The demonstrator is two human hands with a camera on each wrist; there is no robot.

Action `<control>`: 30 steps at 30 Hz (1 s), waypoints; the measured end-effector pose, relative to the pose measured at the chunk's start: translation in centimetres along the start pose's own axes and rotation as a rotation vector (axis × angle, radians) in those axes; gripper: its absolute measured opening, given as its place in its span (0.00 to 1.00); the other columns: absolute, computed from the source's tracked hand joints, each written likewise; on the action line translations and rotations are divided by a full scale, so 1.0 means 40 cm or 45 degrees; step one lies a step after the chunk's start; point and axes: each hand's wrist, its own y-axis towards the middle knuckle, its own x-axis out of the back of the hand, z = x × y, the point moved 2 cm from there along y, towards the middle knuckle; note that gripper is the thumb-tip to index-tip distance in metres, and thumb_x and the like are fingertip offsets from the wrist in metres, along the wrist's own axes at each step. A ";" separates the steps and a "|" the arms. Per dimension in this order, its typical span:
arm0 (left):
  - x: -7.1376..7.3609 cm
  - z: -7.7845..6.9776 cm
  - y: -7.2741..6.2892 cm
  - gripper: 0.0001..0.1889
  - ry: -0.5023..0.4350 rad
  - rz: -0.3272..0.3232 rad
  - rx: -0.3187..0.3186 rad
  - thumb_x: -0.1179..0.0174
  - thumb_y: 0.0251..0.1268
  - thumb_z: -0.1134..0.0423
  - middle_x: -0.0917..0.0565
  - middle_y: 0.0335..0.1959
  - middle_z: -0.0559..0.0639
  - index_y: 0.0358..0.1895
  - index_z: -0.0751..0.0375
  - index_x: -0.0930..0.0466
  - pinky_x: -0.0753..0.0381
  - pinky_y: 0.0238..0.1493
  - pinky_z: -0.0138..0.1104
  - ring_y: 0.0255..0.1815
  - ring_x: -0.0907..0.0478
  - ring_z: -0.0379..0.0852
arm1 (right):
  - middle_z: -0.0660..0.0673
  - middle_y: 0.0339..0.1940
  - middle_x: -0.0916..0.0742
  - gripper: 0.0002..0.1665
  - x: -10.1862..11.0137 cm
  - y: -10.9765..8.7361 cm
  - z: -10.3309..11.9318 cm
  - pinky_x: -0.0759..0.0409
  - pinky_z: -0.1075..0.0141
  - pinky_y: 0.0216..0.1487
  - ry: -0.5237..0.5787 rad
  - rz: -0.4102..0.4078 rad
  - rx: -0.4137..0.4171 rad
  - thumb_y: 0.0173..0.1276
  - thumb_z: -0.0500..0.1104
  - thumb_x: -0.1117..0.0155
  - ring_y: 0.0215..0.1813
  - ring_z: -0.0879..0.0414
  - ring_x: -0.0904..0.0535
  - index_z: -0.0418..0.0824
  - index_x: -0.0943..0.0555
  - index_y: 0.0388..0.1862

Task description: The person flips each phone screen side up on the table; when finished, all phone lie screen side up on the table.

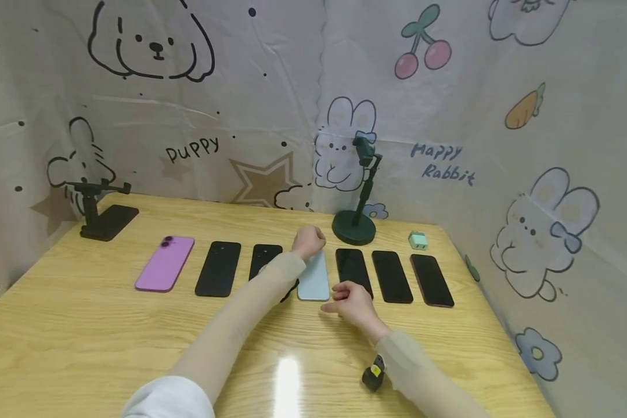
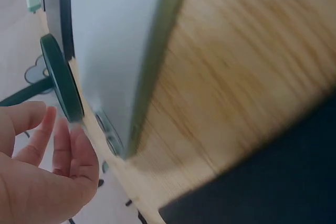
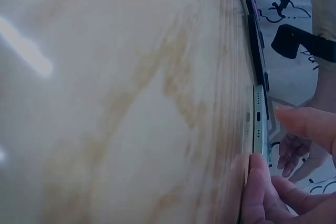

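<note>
A pale blue phone (image 1: 313, 280) lies back up in the middle of a row of phones. My left hand (image 1: 308, 242) is over its far end. In the left wrist view, the loosely bent fingers of that hand (image 2: 58, 156) hold nothing, beside the phone's camera end (image 2: 107, 132). My right hand (image 1: 354, 305) hovers at the near right corner of the pale phone, partly covering a black phone (image 1: 353, 267). In the right wrist view, thumb and fingers (image 3: 262, 192) are apart, the fingers by the phone's port edge (image 3: 259, 116); contact is unclear.
To the left lie a purple phone (image 1: 165, 264) and black phones (image 1: 218, 269); more dark phones (image 1: 392, 276) lie to the right. A green stand (image 1: 354, 227), a black stand (image 1: 110, 222) and a green charger plug (image 1: 418, 240) are at the back, before a patterned curtain.
</note>
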 end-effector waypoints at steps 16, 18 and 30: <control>0.032 0.022 -0.053 0.11 0.237 0.075 0.146 0.37 0.62 0.63 0.19 0.38 0.57 0.41 0.68 0.18 0.23 0.39 0.35 0.36 0.26 0.47 | 0.38 0.48 0.21 0.33 -0.019 0.042 0.017 0.17 0.65 0.30 -0.026 0.000 -0.033 0.49 0.40 0.22 0.34 0.53 0.19 0.32 0.24 0.52; 0.034 0.021 -0.054 0.12 0.248 0.088 0.146 0.36 0.61 0.62 0.19 0.41 0.59 0.42 0.69 0.18 0.22 0.44 0.37 0.41 0.25 0.49 | 0.38 0.46 0.21 0.33 -0.021 0.044 0.020 0.17 0.66 0.29 -0.035 0.011 -0.029 0.48 0.39 0.21 0.32 0.54 0.19 0.31 0.24 0.52; 0.039 0.036 -0.051 0.17 0.268 0.106 0.150 0.34 0.59 0.64 0.22 0.50 0.63 0.48 0.71 0.20 0.22 0.52 0.41 0.49 0.25 0.54 | 0.38 0.43 0.24 0.38 -0.051 0.054 0.037 0.23 0.65 0.36 -0.185 0.029 0.106 0.40 0.46 0.16 0.41 0.50 0.29 0.31 0.27 0.44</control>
